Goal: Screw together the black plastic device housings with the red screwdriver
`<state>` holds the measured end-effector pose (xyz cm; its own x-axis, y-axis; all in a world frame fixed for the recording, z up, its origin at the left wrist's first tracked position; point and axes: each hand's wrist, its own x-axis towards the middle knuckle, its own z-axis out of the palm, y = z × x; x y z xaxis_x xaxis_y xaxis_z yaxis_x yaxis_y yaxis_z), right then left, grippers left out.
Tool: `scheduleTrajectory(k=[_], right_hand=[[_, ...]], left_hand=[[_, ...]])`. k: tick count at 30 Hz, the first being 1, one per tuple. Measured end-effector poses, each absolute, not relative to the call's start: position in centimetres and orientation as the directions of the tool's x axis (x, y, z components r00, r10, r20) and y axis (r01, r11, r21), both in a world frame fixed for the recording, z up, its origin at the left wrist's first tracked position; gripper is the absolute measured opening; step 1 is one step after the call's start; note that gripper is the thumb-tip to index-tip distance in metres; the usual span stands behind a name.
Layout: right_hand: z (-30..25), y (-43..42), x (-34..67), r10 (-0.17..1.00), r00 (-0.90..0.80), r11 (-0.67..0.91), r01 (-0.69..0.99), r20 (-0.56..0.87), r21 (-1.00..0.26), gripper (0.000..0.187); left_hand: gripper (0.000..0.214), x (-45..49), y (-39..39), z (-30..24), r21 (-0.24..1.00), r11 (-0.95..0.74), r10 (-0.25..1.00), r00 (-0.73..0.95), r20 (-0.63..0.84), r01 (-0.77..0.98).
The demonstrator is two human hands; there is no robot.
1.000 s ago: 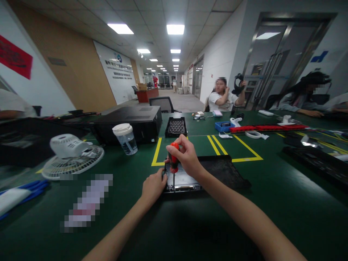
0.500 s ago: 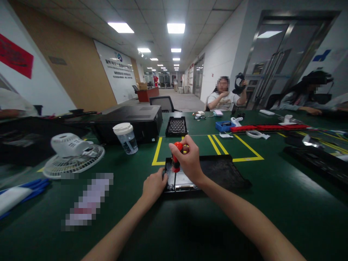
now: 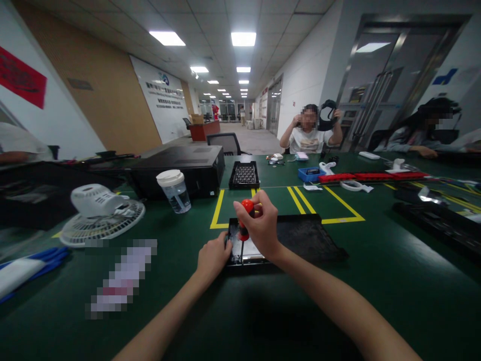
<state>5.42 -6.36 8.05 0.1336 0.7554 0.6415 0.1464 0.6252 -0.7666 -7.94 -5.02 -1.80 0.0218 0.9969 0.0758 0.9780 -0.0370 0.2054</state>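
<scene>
My right hand (image 3: 262,226) is closed around the red and black handle of a screwdriver (image 3: 245,235). The screwdriver stands nearly upright, its thin shaft pointing down at the front left part of a shallow black panel (image 3: 300,235) with raised edges. A shiny silver plate (image 3: 252,250) shows inside the panel's left part, partly hidden by my right hand. My left hand (image 3: 213,255) grips the panel's left edge, thumb by the rim. The tip's exact contact point is too small to make out.
Beyond the panel sits a black tray (image 3: 244,175) with small pieces. To the left are a lidded plastic cup (image 3: 175,193), a white fan (image 3: 99,213), a black case (image 3: 180,168) and blue-white gloves (image 3: 28,271). A blue box (image 3: 310,174) lies right; a person (image 3: 310,133) sits opposite.
My right hand and the screwdriver have shifted very slightly down and to the right. My left hand stays put. The person opposite has raised a hand to the head.
</scene>
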Motion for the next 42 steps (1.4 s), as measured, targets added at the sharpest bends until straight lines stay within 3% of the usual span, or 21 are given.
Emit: scheduleTrajectory(k=[8, 11, 14, 20, 25, 32, 38, 42], right_hand=[[8.5, -6.0, 5.7, 0.778, 0.034, 0.625, 0.062, 0.627, -0.778, 0.024], [8.9, -5.5, 6.0, 0.785, -0.110, 0.614, 0.012, 0.609, -0.789, 0.010], [9.2, -4.8, 6.2, 0.754, -0.287, 0.590, -0.098, 0.591, -0.801, 0.012], [9.4, -3.7, 5.9, 0.631, -0.518, 0.414, -0.405, 0.577, -0.815, 0.011], [9.6, -3.4, 5.8, 0.525, -0.697, 0.183, -0.468, 0.489, -0.864, 0.019], [9.1, -2.1, 5.3, 0.543, -0.720, 0.127, -0.438, 0.432, -0.890, 0.023], [8.9, -0.7, 5.1, 0.459, -0.776, -0.120, -0.536, 0.432, -0.836, 0.034], [8.8, 0.0, 5.5, 0.456, -0.793, -0.167, -0.523, 0.405, -0.836, 0.030]], left_hand=[[0.037, -8.0, -5.0, -1.8, 0.202, -0.032, 0.997, 0.017, 0.074, 0.979], [0.037, -8.0, -5.0, -1.9, 0.194, -0.045, 0.996, 0.027, 0.090, 0.980], [0.037, -8.1, -5.0, -2.1, 0.186, -0.053, 0.994, 0.035, 0.100, 0.981], [0.035, -8.1, -4.9, -1.9, 0.181, -0.052, 0.995, 0.036, 0.092, 0.982], [0.034, -8.0, -5.0, -1.5, 0.166, -0.024, 0.999, 0.017, 0.044, 0.986], [0.035, -7.7, -5.2, -1.2, 0.173, -0.020, 0.999, 0.013, 0.041, 0.985], [0.036, -7.8, -5.2, -1.4, 0.170, -0.031, 0.998, 0.020, 0.066, 0.985], [0.037, -8.0, -5.1, -1.7, 0.157, -0.035, 0.997, 0.024, 0.074, 0.987]])
